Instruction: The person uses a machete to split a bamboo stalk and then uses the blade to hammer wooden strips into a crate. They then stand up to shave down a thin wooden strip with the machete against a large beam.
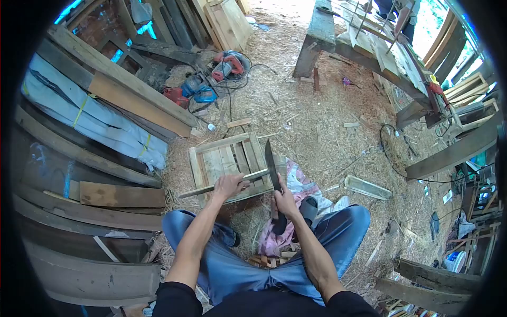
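My left hand [230,187] is closed around a thin wooden strip [257,175], which lies slantwise across a small wooden frame with slats [219,157] in front of my knees. My right hand [285,202] grips a long dark-bladed hand tool [270,161], its tip pointing away from me. The blade's edge is right at the strip's right end, beside the frame. Whether it is a saw or a large knife, I cannot tell. A pink and white cloth [297,177] lies under and beside my right hand.
Power tools with cables [228,67] lie on the straw-strewn floor ahead left. A long workbench [380,58] stands at the far right, with a person [409,26] behind it. Planks [119,105] lean along the left; a wood offcut [368,187] lies to the right.
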`<action>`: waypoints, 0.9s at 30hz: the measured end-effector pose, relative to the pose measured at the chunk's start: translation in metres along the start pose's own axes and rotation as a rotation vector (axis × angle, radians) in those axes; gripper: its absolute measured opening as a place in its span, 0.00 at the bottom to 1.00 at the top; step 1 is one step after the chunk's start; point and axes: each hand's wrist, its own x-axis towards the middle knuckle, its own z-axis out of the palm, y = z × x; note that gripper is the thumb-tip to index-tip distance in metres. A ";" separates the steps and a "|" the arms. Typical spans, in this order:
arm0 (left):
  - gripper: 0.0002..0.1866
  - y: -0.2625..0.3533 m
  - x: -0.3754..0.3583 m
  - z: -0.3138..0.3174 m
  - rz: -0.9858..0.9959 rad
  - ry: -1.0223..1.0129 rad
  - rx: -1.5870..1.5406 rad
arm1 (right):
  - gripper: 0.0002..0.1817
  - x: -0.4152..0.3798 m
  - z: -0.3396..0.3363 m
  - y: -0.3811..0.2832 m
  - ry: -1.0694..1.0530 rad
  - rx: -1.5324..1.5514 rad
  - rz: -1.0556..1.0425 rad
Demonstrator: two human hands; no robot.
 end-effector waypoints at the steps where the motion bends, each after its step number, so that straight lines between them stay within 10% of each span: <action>1: 0.21 0.003 0.002 -0.002 0.012 0.010 -0.020 | 0.41 -0.003 -0.007 -0.018 0.007 -0.006 0.000; 3: 0.21 0.006 0.005 -0.008 -0.005 -0.012 0.024 | 0.40 -0.008 -0.014 -0.057 0.031 0.397 0.195; 7: 0.20 0.010 0.000 -0.008 -0.051 -0.048 0.029 | 0.34 -0.020 -0.028 -0.144 0.406 0.143 -0.238; 11: 0.20 0.008 0.002 -0.010 -0.041 -0.073 -0.041 | 0.36 -0.017 -0.007 -0.089 0.613 -0.159 -0.463; 13: 0.20 -0.001 0.002 0.011 -0.025 -0.038 0.037 | 0.40 -0.023 0.018 -0.010 0.141 -0.511 -0.184; 17: 0.22 -0.010 0.000 0.013 0.015 -0.011 0.062 | 0.42 -0.023 0.011 -0.002 0.090 -0.391 -0.081; 21: 0.22 0.002 0.007 -0.007 0.015 0.006 -0.028 | 0.40 -0.001 -0.016 0.020 -0.128 0.237 0.144; 23: 0.21 0.013 -0.002 -0.018 0.042 0.051 -0.028 | 0.40 -0.008 -0.029 0.004 -0.313 1.066 0.496; 27: 0.19 -0.014 -0.002 0.007 0.198 0.127 -0.063 | 0.38 -0.022 -0.032 -0.045 -0.093 0.725 0.286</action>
